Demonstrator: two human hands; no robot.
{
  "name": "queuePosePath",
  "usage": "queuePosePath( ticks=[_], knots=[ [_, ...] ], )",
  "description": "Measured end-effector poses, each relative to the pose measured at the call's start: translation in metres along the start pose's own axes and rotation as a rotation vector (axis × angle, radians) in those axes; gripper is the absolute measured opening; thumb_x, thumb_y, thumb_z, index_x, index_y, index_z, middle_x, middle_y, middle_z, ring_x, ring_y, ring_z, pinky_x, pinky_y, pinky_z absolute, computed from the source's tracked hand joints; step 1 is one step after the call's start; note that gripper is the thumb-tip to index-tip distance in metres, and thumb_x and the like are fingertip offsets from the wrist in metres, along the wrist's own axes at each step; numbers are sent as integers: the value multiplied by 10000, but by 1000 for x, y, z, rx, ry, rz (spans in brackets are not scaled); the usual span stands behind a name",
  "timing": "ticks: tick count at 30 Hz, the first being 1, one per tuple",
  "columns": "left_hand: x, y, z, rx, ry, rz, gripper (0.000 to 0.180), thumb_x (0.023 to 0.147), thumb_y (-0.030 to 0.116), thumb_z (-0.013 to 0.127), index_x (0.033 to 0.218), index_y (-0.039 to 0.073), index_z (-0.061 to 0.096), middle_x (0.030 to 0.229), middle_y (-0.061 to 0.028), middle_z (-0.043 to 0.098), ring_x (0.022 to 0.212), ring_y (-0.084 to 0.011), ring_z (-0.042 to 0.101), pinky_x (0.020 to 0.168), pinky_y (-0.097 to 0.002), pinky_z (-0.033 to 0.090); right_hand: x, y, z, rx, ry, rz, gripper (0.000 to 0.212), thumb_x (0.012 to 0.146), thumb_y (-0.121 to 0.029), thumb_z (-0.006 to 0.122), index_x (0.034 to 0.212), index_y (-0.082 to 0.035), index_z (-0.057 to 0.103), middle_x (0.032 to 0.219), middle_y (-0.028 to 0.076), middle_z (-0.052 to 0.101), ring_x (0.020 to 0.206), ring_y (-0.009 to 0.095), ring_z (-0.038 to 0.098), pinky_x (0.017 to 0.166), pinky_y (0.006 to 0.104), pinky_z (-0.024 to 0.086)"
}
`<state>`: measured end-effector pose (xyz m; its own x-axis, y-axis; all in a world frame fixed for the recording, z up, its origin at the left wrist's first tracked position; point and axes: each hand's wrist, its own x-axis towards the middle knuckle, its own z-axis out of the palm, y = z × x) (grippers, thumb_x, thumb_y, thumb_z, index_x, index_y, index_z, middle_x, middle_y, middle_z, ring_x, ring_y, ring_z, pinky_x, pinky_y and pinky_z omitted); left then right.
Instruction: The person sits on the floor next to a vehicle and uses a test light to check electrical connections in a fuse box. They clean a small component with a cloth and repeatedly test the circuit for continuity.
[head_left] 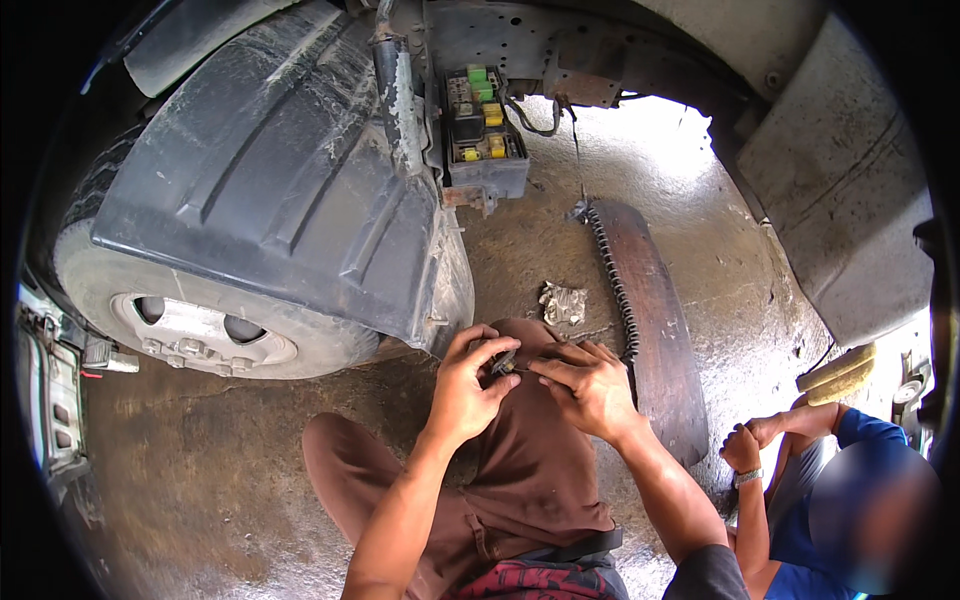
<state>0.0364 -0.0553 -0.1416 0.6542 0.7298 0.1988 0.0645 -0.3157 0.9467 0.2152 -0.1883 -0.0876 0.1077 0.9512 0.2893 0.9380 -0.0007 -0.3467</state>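
In the head view, we see our left hand (465, 392) with its fingers clamped on a small dark part (504, 363), which is above our brown trousers (540, 450). Our right hand (598, 390) is just beside it, fingers bent inward; we cannot tell whether they grip anything. Past our hands, a crumpled silvery scrap (563, 304) lies on the floor (200, 480), near a long dark board (660, 330) with a black coil (613, 273) along its left edge.

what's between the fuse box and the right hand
In the head view, a crumpled silvery piece lies on the floor between the fuse box and the right hand.
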Motion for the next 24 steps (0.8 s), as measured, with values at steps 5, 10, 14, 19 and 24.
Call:
queuePosePath(
  ticks=[5, 10, 14, 19, 24],
  knots=[
    [-1, 2, 2, 56, 27, 66, 519, 793, -128, 859, 1263, 68, 758, 1424, -87, 557, 1149, -194, 692, 809, -293, 647, 2, 0, 11, 6, 42, -64, 394, 791, -112, 801, 1172, -212, 819, 1240, 9, 746, 1063, 270, 715, 927, 407, 555],
    [-3, 3, 3, 69, 34, 79, 519, 785, -140, 857, 1252, 64, 759, 1451, -88, 544, 1192, -204, 677, 812, -296, 652, 5, 0, 15, -5, 65, -80, 386, 786, -100, 790, 1156, -203, 818, 1235, 1, 737, 1029, 264, 710, 897, 409, 548],
    [-5, 1, 5, 64, 31, 75, 510, 790, -150, 847, 1246, 61, 761, 1461, -85, 533, 1203, -206, 672, 829, -296, 650, 5, -1, 12, -21, 62, -106, 372, 778, -89, 780, 1132, -193, 816, 1224, 0, 731, 1015, 255, 705, 889, 399, 544],
    [-6, -2, 9, 35, 70, 58, 509, 778, -102, 871, 1232, 105, 766, 1421, -100, 563, 1243, -273, 653, 892, -359, 621, 5, -2, 10, -44, 52, -102, 388, 759, -76, 772, 1126, -194, 817, 1205, -6, 726, 997, 249, 694, 871, 399, 536],
    [-8, -3, 9, 10, 86, 45, 508, 776, -74, 882, 1228, 128, 771, 1401, -106, 580, 1250, -304, 651, 891, -378, 614, 6, -3, 13, -52, 73, -136, 406, 744, -83, 766, 1132, -193, 818, 1195, -18, 722, 966, 245, 676, 863, 394, 529]
  ],
)
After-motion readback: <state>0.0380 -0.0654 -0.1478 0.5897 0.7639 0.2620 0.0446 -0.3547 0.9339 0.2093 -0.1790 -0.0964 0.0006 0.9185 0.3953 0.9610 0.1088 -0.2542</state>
